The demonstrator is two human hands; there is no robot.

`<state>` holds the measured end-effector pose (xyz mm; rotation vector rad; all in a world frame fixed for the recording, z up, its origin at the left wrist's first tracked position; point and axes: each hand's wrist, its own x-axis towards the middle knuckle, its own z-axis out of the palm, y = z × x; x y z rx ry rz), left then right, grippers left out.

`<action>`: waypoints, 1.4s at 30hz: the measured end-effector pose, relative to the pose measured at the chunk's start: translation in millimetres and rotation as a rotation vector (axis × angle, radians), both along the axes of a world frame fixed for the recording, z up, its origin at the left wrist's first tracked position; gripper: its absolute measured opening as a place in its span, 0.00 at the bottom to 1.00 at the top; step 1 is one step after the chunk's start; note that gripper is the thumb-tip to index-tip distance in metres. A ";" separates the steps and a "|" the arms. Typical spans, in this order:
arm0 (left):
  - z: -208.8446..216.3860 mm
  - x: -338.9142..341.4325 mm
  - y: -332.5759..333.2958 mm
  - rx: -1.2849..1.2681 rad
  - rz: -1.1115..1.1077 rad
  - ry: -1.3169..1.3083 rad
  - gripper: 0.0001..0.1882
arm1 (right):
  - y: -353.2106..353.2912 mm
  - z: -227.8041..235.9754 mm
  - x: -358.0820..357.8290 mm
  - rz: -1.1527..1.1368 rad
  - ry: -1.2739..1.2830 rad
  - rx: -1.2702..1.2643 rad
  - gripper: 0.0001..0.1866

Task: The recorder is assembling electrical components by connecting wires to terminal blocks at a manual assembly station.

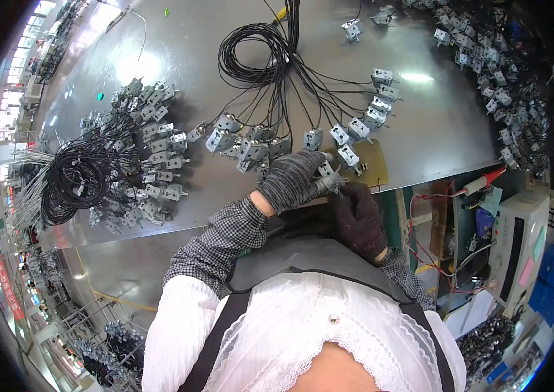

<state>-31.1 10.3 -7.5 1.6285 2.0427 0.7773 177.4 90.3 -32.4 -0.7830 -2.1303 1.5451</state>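
Metal block (325, 169), small and silver-grey, sits at the fingertips of the left hand (292, 182), just above the near edge of the counter (430, 147) and beside a tan pad (375, 164); the left fingers are drawn narrow and appear to hold it, though the glove hides part of the grip; the right hand (359, 221), in a dark maroon glove, is curled close below, and whether its fingers pinch anything I cannot tell.

Judging by its look, the block should be rigid and fairly dense for its size, yet light enough for one hand; its smooth faces may slide a little against knitted gloves, so flat opposite sides look the best place to take hold, clear of the openings and projecting pins seen on the neighbouring blocks (359, 129); the metal would likely stand a firm squeeze.

Black cables (303, 70), thin and flexible, run from those neighbours to a loose coil (251, 55); they would probably bend easily, drag and tangle, and their joints with the metal seem the weaker spot, so lifting by the body looks safer than pulling the wire; a larger heap (149, 147) of similar pieces lies to the left.
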 end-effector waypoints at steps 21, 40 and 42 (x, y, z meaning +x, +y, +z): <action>-48.8 1.0 -21.4 0.376 0.467 -0.502 0.29 | 5.8 10.3 -2.9 0.087 0.361 -1.667 0.23; -26.6 -39.5 -4.0 0.113 0.091 -0.232 0.33 | 23.3 31.8 -30.2 0.139 0.167 -0.734 0.15; -40.4 -42.0 -5.5 0.147 0.097 -0.217 0.32 | 20.3 25.4 -30.4 0.164 0.195 -0.646 0.15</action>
